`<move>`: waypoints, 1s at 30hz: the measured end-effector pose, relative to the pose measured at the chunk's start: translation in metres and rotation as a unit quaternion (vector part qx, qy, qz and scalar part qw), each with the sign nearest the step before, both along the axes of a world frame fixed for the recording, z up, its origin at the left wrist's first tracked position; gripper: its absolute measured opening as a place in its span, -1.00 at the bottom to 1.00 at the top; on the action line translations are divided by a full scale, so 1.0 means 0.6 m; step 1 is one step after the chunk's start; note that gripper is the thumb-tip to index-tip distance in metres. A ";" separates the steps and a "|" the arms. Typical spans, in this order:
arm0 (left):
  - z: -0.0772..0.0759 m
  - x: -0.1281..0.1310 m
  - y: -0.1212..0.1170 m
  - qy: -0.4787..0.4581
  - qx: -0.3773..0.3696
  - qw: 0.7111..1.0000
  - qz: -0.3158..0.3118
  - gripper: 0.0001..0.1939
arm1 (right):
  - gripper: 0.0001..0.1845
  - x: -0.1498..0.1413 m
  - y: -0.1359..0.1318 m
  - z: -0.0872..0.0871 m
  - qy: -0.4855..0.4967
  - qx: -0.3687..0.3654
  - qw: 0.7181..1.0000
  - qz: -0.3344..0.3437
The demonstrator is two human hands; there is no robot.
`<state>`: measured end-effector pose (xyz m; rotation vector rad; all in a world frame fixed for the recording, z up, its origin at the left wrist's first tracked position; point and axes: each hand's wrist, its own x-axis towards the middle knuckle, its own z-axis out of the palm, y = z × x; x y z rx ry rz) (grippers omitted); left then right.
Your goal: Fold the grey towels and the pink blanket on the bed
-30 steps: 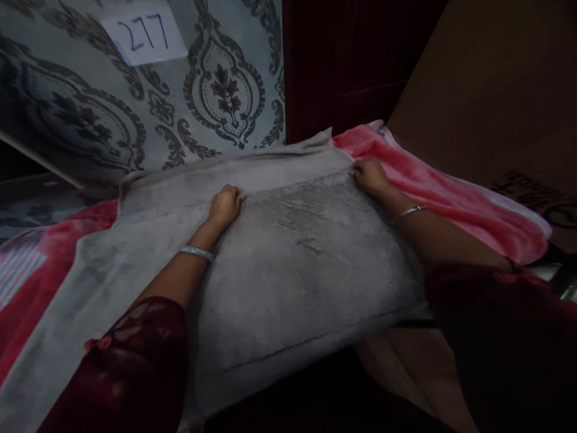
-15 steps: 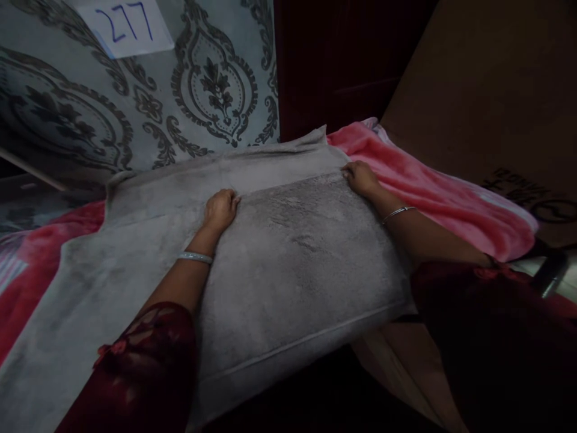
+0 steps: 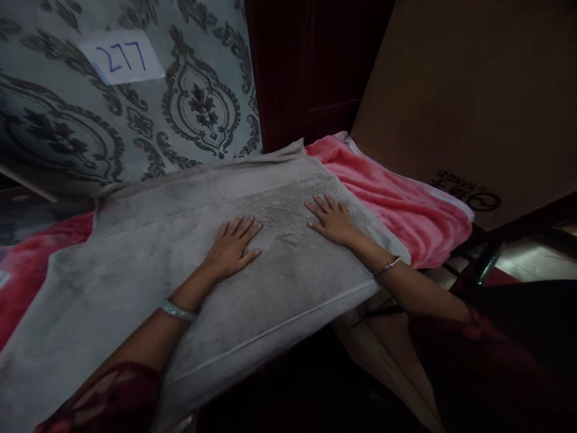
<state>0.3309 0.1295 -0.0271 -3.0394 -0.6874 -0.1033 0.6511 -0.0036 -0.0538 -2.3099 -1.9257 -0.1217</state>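
A grey plush cloth, perhaps a blanket or cover [image 3: 270, 270], lies spread in front of me, with a fold line across its upper part and a seam along its near edge. My left hand [image 3: 231, 248] rests flat on its middle, fingers spread. Farther right, my right hand [image 3: 332, 219] also presses flat on the grey cloth, fingers apart, close to its right side. Neither hand holds anything. Under the grey cloth, a pink-red blanket [image 3: 387, 192] shows at the right and again at the far left.
Behind the cloth stands a patterned panel [image 3: 202, 114] bearing a paper marked 277 [image 3: 124, 57]. A dark red door or panel [image 3: 306, 66] is beside it. A large cardboard box [image 3: 464, 102] stands at the right, near a dark metal bar [image 3: 489, 261].
Both hands have let go of the fold edge and come nearer to me, now lying flat with fingers spread. The view has shifted slightly to the right.
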 end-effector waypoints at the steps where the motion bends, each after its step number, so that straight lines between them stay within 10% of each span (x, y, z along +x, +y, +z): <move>1: 0.000 0.001 -0.005 0.003 -0.001 1.000 0.005 -0.28 | -0.25 -0.001 0.000 0.001 0.002 0.002 1.000 0.000; 9: 0.022 -0.049 -0.031 0.023 -0.002 0.995 0.100 -0.36 | -0.29 -0.007 -0.004 0.010 0.007 0.019 1.000 0.008; 14: 0.029 -0.213 -0.060 0.043 0.017 0.955 0.294 -0.36 | -0.31 -0.006 -0.007 -0.002 0.013 0.018 1.000 0.003; 21: 0.030 -0.459 -0.144 0.036 0.006 0.816 0.576 -0.33 | -0.21 0.004 0.000 -0.032 0.030 0.025 0.999 -0.007; 30: 0.012 -0.483 -0.172 -0.004 0.057 0.787 0.615 -0.33 | -0.19 0.013 0.007 -0.058 0.037 0.066 0.997 0.000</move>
